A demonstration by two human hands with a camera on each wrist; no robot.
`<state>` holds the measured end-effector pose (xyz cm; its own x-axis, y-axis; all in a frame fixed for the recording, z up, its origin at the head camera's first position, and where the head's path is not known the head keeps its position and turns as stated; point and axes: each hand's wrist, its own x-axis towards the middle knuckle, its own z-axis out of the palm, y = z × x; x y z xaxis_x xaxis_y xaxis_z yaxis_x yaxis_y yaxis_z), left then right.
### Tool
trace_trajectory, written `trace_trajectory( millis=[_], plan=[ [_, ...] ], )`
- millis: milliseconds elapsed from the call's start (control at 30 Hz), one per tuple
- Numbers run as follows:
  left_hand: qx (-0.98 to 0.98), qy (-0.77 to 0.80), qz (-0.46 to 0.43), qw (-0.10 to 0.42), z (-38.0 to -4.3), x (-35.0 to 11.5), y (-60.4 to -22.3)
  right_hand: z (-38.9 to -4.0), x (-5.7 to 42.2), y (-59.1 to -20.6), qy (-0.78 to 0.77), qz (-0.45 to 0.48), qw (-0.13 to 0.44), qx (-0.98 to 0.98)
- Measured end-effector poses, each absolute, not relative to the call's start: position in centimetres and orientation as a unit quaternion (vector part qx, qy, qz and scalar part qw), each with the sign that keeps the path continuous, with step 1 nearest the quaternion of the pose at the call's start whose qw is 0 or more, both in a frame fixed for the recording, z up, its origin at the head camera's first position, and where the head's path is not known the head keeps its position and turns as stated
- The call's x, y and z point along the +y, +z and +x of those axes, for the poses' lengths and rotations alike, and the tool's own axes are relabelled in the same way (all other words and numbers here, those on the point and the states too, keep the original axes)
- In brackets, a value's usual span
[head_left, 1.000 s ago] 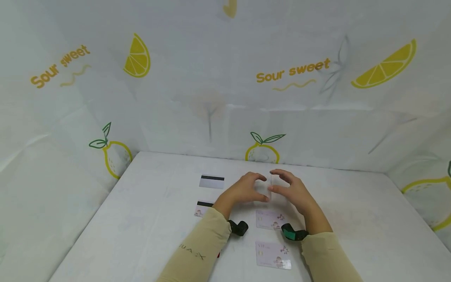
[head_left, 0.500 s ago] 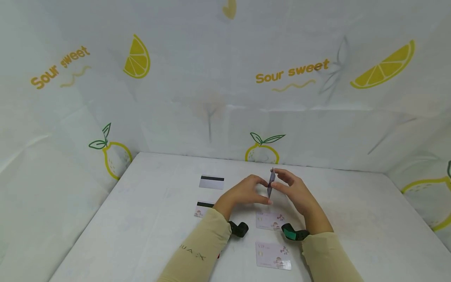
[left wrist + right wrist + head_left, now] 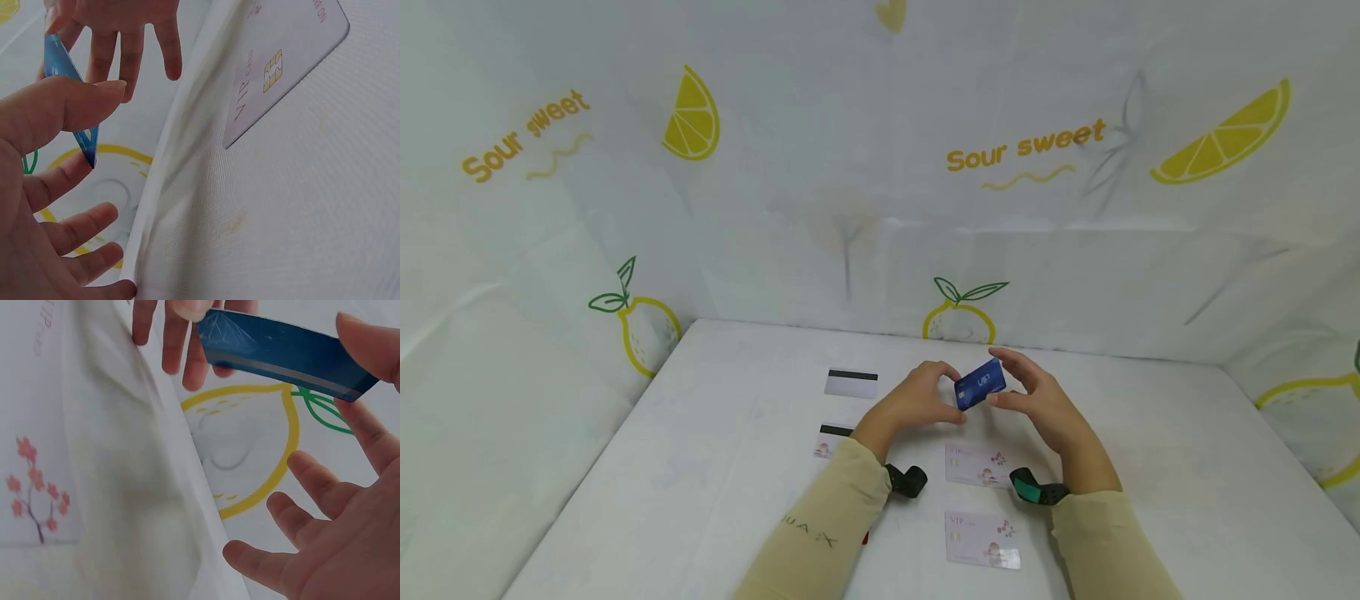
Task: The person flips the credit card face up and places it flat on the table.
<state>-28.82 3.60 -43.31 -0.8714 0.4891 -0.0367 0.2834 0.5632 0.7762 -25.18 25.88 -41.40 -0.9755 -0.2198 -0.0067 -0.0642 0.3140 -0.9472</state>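
A blue VIP card (image 3: 981, 384) is held tilted above the table, its printed face turned to the head camera. My left hand (image 3: 917, 398) pinches its left end between thumb and index finger. At the opposite end, the thumb and index finger of my right hand (image 3: 1039, 398) pinch the card too. The right wrist view shows the card's back (image 3: 275, 350) with a grey stripe, spanning both hands. The other fingers of both hands are spread apart from it.
Two pale pink VIP cards (image 3: 977, 464) (image 3: 982, 540) lie face up nearer the body. Left of the hands lie a card with a black stripe (image 3: 851, 383) and another striped card (image 3: 832, 441), partly behind the left sleeve. A red edge (image 3: 866, 538) peeks out beside that sleeve. A lemon-print cloth (image 3: 820, 275) hangs behind the white table (image 3: 700, 467).
The card, edge-on between the hands before, has been turned so its blue VIP face shows. The right hand has shifted slightly to the right; the cards on the table lie as before.
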Motion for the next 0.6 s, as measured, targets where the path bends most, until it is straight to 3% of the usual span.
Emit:
trace_trajectory(
  millis=[600],
  plan=[
    [0.935, 0.278, 0.201, 0.093, -29.1, 4.1, -44.3, -25.8, 27.2, -42.8, -0.367, -0.052, 0.112, 0.922]
  ],
)
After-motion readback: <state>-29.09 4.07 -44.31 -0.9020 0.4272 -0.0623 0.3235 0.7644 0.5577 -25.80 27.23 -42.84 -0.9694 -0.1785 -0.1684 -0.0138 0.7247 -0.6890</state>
